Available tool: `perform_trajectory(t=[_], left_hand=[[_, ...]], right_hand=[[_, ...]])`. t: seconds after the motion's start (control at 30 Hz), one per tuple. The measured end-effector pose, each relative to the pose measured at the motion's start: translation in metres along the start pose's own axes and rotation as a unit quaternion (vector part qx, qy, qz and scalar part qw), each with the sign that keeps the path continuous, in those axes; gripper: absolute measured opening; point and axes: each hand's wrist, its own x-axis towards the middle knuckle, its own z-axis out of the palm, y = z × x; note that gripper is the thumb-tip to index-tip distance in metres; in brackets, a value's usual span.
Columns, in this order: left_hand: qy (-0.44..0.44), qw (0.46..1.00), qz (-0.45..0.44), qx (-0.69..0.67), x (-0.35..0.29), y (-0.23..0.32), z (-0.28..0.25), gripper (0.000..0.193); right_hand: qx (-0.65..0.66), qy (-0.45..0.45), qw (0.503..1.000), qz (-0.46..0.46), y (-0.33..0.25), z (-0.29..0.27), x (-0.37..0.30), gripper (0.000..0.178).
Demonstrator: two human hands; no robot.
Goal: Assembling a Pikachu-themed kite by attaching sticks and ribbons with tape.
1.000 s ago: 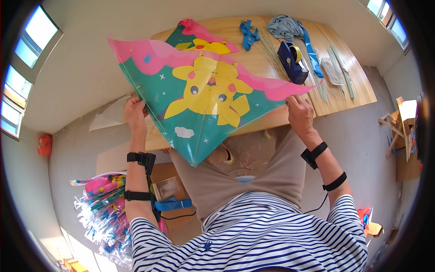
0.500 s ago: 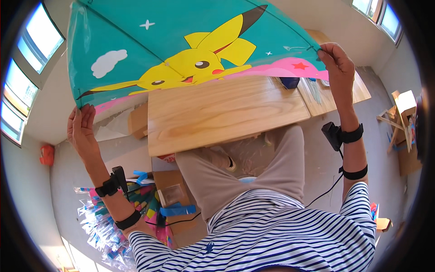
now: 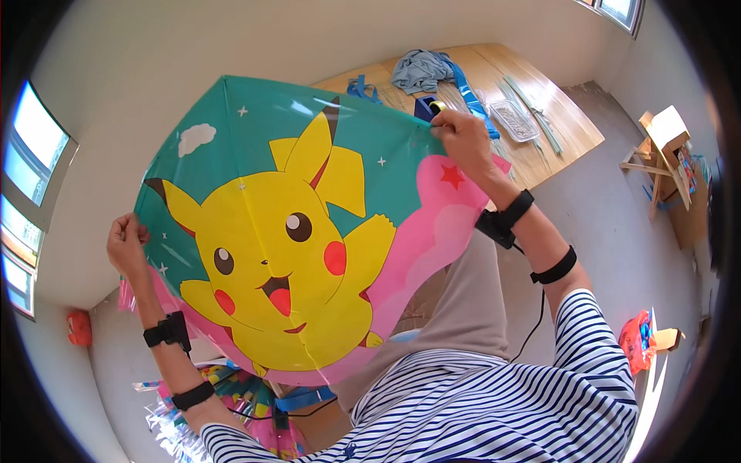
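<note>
A kite [image 3: 258, 208] of thin sheet hangs spread out in front of me, its printed side facing me. It is teal above and pink below, with a large yellow cartoon animal, white clouds and stars on it. A seam or rod line runs down its middle from the top point. My left hand [image 3: 127, 243] is closed on the kite's left corner. My right hand [image 3: 465, 140] pinches the right corner, fingers folded over the edge. The kite's lower edge hangs before my lap and covers part of my legs.
Behind the kite, a wooden table [image 3: 575, 143] carries a clear plastic tray [image 3: 514, 121], a grey-blue cloth [image 3: 421, 71], blue strips and thin sticks [image 3: 540, 116]. Shiny colourful plastic sheets [image 3: 174, 405] lie at lower left. A red bag [image 3: 636, 343] and a wooden stand [image 3: 648, 174] are at right.
The kite has come down and tilted upright, so its whole printed face now shows. Both hands have lowered it while keeping its corners. More of the table's far part is visible.
</note>
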Motion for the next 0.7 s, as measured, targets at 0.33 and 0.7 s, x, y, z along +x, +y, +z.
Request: perform_trajectory(t=[0.33, 0.7], left_hand=[[-0.086, 0.988, -0.067, 0.107, 0.003, -0.067, 0.094, 0.014], [-0.070, 0.975, -0.009, 0.209, -0.002, -0.127, 0.124, 0.037]], right_hand=[[-0.115, -0.070, 0.989, 0.059, 0.038, 0.067, -0.023, 0.007], [-0.206, -0.118, 0.970, 0.054, 0.048, 0.123, -0.017, 0.013]])
